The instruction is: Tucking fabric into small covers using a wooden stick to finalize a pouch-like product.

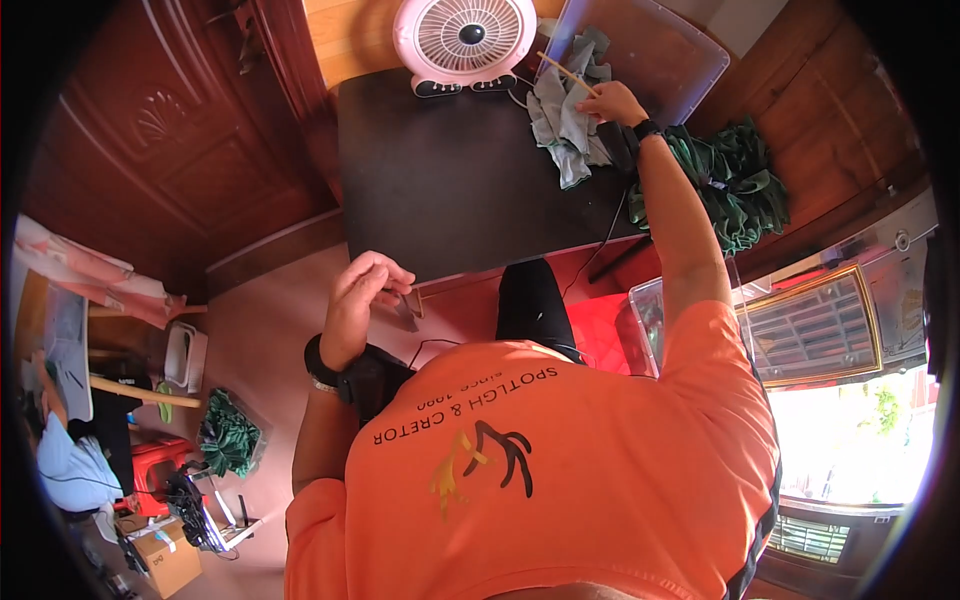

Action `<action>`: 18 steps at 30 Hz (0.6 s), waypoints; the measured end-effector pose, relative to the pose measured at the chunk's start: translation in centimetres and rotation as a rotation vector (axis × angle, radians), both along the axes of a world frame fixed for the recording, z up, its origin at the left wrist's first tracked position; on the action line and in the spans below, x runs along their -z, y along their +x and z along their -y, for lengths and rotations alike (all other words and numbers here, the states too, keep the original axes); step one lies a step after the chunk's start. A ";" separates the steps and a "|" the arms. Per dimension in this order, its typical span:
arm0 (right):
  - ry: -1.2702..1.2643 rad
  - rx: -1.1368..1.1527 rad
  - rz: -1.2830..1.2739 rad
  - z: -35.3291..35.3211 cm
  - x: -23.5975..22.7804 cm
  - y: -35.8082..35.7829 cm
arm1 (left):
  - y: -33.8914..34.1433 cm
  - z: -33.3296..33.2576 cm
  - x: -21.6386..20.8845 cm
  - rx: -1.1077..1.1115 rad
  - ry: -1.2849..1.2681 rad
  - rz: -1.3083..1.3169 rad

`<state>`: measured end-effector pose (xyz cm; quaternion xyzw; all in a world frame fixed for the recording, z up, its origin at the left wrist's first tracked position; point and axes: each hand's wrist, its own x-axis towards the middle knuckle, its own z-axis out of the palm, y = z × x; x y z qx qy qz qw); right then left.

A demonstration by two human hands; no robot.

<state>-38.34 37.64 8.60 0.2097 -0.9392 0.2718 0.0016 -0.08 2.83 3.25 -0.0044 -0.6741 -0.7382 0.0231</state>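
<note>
Orange printed T-shirt (pixel 600 480) is filling foreground. Right hand (pixel 612 103) is pinching thin pale wooden stick (pixel 566 72) in closed grip, over crumpled grey-green cloth pieces (pixel 553 120) lying on black rectangular bench (pixel 430 170). Left hand (pixel 355 300) is curling; cannot tell whether gripping anything. Pinching lightly should be sparing cloth snags.

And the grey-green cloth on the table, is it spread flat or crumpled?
Crumpled: the cloth lies in uneven creases and ridges, near the right hand.
</note>
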 end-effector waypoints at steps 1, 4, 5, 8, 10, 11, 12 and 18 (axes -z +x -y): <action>0.024 0.036 -0.016 0.5 -0.2 0.4 | 0.1 -0.3 -0.1 0.026 0.000 0.010; 0.096 0.129 -0.083 1.8 0.0 1.8 | 0.6 -0.8 0.0 0.046 -0.032 0.003; 0.145 0.188 -0.131 2.0 0.1 2.1 | 0.7 -0.9 -0.1 0.043 -0.034 0.000; 0.264 0.114 -0.080 1.5 4.1 1.7 | 0.8 -1.2 -0.4 0.052 -0.057 -0.013; 0.228 0.105 -0.131 0.8 5.9 1.8 | 0.9 -1.4 -0.6 0.049 -0.047 0.006; 0.197 0.097 -0.179 0.4 6.5 1.7 | 0.9 -1.4 -0.7 0.046 -0.049 0.008; 0.163 0.076 -0.080 -0.1 6.3 1.1 | 0.7 -1.4 -0.8 0.048 -0.052 0.010; 0.084 0.034 0.029 0.1 2.7 1.3 | 0.4 -1.6 -0.5 0.052 -0.078 0.022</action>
